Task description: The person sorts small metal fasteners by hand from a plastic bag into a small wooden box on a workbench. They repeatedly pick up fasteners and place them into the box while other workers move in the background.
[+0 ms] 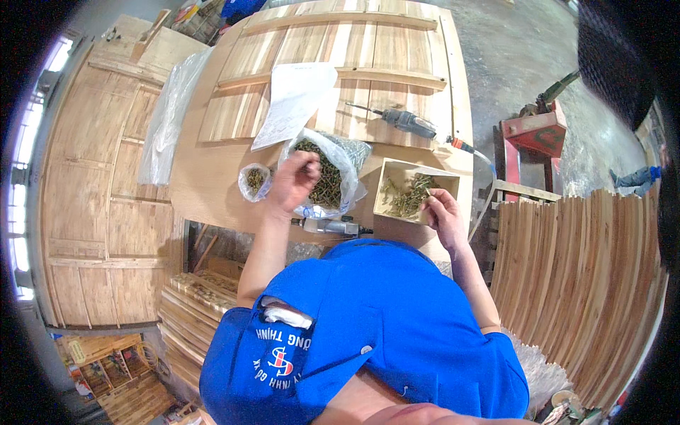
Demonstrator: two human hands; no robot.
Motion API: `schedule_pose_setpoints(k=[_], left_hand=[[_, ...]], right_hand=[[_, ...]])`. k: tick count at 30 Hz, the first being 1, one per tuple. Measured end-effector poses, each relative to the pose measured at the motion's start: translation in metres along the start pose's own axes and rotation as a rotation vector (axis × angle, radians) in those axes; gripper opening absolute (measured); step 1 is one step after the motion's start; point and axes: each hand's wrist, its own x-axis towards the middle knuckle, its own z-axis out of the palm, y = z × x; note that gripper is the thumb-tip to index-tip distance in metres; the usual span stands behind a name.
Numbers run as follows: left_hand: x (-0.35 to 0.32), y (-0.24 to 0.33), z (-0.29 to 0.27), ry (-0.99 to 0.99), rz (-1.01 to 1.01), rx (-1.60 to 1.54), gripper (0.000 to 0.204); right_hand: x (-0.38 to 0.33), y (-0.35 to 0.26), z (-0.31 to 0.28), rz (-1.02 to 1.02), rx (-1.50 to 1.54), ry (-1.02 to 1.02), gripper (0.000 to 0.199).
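Note:
My left hand (294, 185) is over the left side of a clear plastic bag (348, 164) full of brass-coloured screws (326, 180). Its fingers are curled in and slightly blurred; whatever is between them cannot be made out. At the right side of an open, pale box (383, 207) my right hand (446, 216) has thumb and fingers pinched together on what looks like a screw. Loose screws (405, 198) lie heaped inside this box. Left of my left hand stands a small bag (248, 190) with more small screws.
A sheet of paper (294, 99) and a dark power driver (404, 122) lie on slatted wooden panels (340, 42). Another power tool (329, 226) rests at the table's near edge. Stacked boards (581, 290) stand at right, near a red metal frame (535, 134). Large panels (78, 205) lean at left.

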Motion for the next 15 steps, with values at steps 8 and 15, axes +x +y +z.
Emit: schedule_pose_setpoints(k=[8, 15], left_hand=[[0.027, -0.081, 0.058, -0.351, -0.343, -0.061, 0.005], [0.013, -0.118, 0.066, -0.267, -0.435, 0.204, 0.009]], right_hand=[[-0.003, -0.008, 0.003, -0.018, 0.055, 0.015, 0.007], [-0.01, -0.012, 0.015, -0.221, -0.192, -0.072, 0.006]])
